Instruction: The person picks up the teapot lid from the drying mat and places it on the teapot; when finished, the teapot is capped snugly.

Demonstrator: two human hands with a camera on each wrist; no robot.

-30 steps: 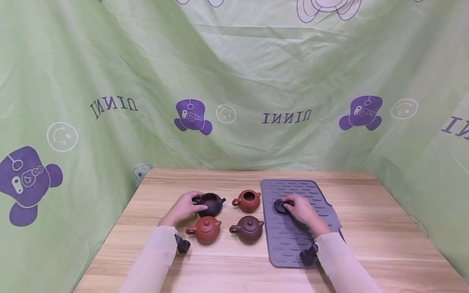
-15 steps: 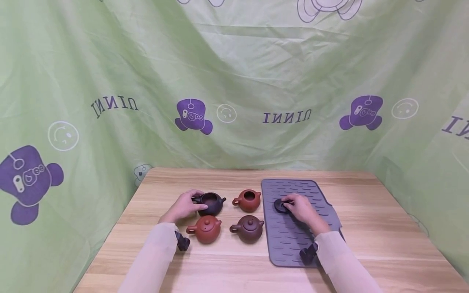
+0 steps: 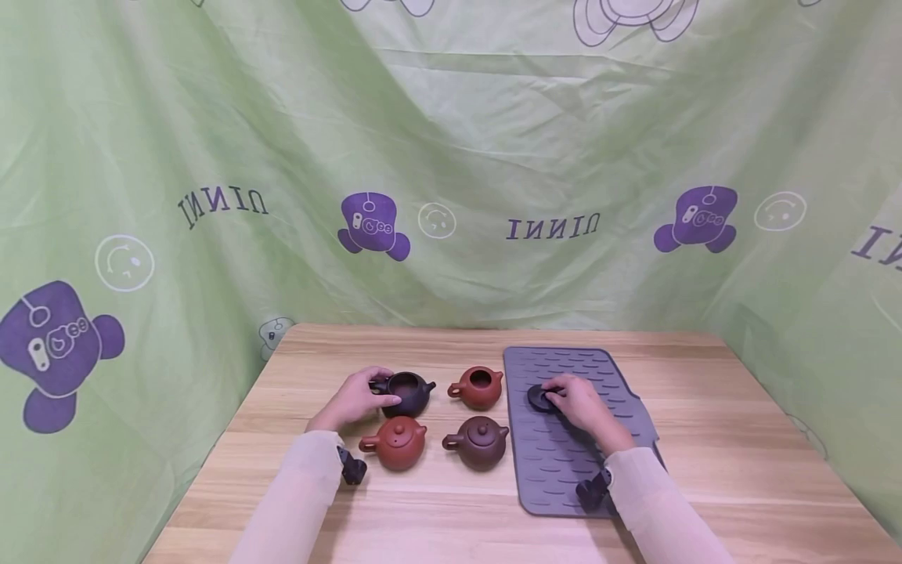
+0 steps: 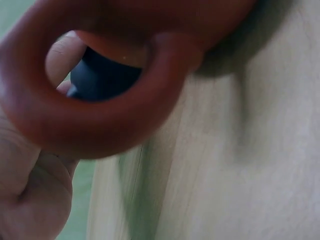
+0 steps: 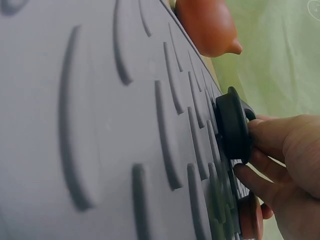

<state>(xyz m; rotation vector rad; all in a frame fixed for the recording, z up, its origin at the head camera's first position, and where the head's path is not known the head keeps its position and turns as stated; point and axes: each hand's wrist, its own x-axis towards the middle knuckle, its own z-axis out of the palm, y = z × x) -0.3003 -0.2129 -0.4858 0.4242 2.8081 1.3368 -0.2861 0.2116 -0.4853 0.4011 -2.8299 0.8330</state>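
Note:
My left hand holds the black teapot by its handle side, the thumb in front and the fingers behind. That teapot stands upright, its top uncovered. Through the red handle close to the left wrist camera, part of the dark pot and some fingers show. On the right, my right hand pinches a black teapot lid by its knob, over the grey mat. In the right wrist view the lid is at the mat's surface; whether it fully rests there I cannot tell.
A lidded red teapot and a lidded dark brown teapot stand in front. An uncovered orange-red teapot is beside the mat. A reddish lid lies past the black one. Green cloth hangs behind the wooden table.

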